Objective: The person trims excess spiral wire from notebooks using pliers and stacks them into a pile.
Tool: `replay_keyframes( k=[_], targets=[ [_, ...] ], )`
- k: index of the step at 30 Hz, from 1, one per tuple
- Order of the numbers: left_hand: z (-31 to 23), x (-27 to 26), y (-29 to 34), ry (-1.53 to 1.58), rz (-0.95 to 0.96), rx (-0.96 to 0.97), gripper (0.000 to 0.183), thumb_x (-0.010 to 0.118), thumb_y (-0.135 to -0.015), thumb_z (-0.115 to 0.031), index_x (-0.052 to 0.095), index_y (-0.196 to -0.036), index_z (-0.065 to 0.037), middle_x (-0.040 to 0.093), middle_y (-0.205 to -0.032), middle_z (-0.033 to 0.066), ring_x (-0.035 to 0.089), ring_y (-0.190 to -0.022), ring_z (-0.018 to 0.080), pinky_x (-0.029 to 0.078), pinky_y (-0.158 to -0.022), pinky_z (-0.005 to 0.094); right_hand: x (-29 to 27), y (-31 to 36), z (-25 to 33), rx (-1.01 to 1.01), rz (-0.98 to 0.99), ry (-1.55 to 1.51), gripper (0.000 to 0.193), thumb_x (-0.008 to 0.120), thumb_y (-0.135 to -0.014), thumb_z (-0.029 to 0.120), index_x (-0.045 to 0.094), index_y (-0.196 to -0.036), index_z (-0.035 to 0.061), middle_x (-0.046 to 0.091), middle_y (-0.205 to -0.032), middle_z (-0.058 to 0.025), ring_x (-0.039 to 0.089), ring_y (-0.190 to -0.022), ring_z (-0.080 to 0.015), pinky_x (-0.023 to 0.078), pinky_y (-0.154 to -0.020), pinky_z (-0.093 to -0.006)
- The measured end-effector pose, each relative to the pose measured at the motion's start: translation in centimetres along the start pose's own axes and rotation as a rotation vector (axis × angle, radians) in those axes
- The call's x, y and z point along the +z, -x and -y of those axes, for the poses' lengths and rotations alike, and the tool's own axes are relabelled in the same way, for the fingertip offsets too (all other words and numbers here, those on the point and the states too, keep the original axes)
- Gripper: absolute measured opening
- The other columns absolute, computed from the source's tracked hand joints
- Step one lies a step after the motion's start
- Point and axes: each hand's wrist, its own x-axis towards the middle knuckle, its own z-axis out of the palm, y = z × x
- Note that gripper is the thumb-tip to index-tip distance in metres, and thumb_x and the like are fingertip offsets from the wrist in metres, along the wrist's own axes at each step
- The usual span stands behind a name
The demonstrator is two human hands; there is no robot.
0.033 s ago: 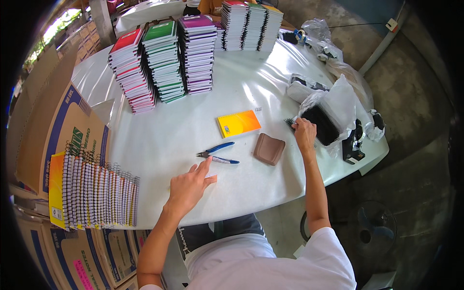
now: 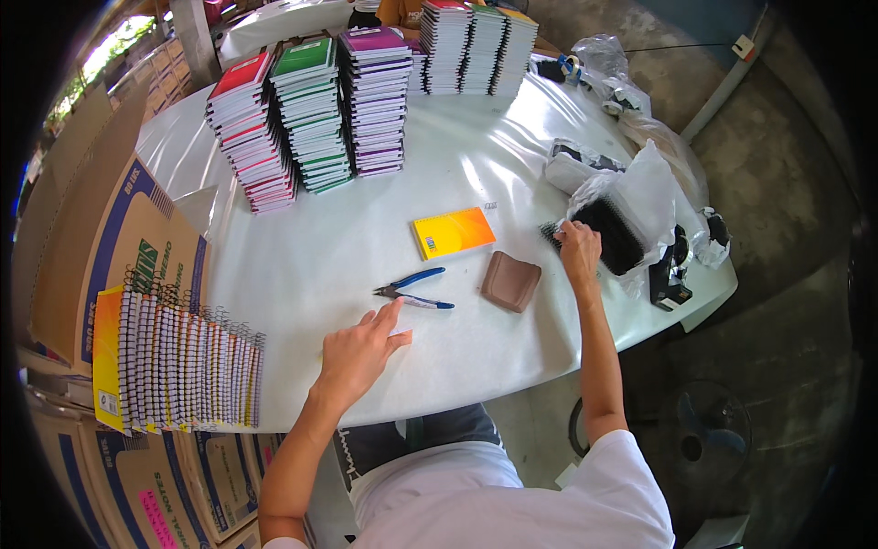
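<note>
The left hand [image 2: 358, 352] lies flat and open on the white tabletop [image 2: 302, 265], with the blue pliers [image 2: 412, 288] at its 1 o'clock. The right hand [image 2: 580, 247] pinches black spiral coils [image 2: 611, 233] at 3 o'clock.

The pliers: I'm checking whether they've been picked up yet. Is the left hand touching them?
Apart. In the head view the left hand rests flat on the table, and white tabletop shows between its fingertips and the blue-handled pliers.

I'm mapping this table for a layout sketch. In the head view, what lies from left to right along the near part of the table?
Row of spiral notebooks → left hand → pliers → brown pouch → right hand → black spirals
</note>
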Motion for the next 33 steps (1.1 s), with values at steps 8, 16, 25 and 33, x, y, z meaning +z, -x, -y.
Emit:
replay_keyframes(
  k=[8, 16, 25, 33],
  targets=[
    [0.6, 0.5, -0.1, -0.084, -0.107, 0.111, 0.053, 0.055, -0.094, -0.041, 0.048, -0.141, -0.018, 0.067, -0.118, 0.0096, 0.065, -0.107, 0.0326, 0.051, -0.088, 0.0459, -9.1, 3.1, 13.6, -0.314, 0.023, -0.707, 0.028, 0.073, -0.071, -0.007, 0.072, -0.098, 0.0042, 0.060, -0.090, -0.0088, 0.064, -0.081, -0.0231, 0.053, -0.069, -0.0312],
    [0.8, 0.4, -0.2, -0.157, -0.090, 0.133, 0.054, 0.049, -0.096, -0.045, 0.047, -0.143, -0.019, 0.066, -0.123, 0.0077, 0.060, -0.118, 0.0335, 0.038, -0.106, 0.0525, -9.1, 6.9, 20.0, -0.249, 0.518, -1.300, 0.026, 0.075, -0.075, -0.002, 0.071, -0.100, 0.0052, 0.059, -0.092, -0.0076, 0.061, -0.085, -0.0245, 0.050, -0.073, -0.0357],
    [0.1, -0.5, -0.5, -0.098, 0.067, -0.025, 0.055, 0.053, -0.095, -0.046, 0.046, -0.143, -0.023, 0.068, -0.119, 0.0066, 0.064, -0.110, 0.0323, 0.054, -0.083, 0.0474, -11.1, 5.8, 20.4, -0.427, 0.543, -0.995, 0.018, 0.066, -0.085, 0.002, 0.065, -0.104, 0.0001, 0.063, -0.092, -0.0119, 0.062, -0.085, -0.0259, 0.050, -0.077, -0.0386],
    [-0.7, -2.0, -0.4, -0.133, 0.238, 0.062, 0.054, 0.053, -0.095, -0.046, 0.047, -0.142, -0.020, 0.070, -0.112, 0.0053, 0.069, -0.097, 0.0260, 0.056, -0.066, 0.0428, -10.5, 4.3, 15.5, -0.531, 0.461, -0.806, 0.035, 0.079, -0.076, 0.017, 0.068, -0.107, 0.0074, 0.067, -0.102, -0.0107, 0.059, -0.108, -0.0329, 0.046, -0.092, -0.0428]
  ],
)
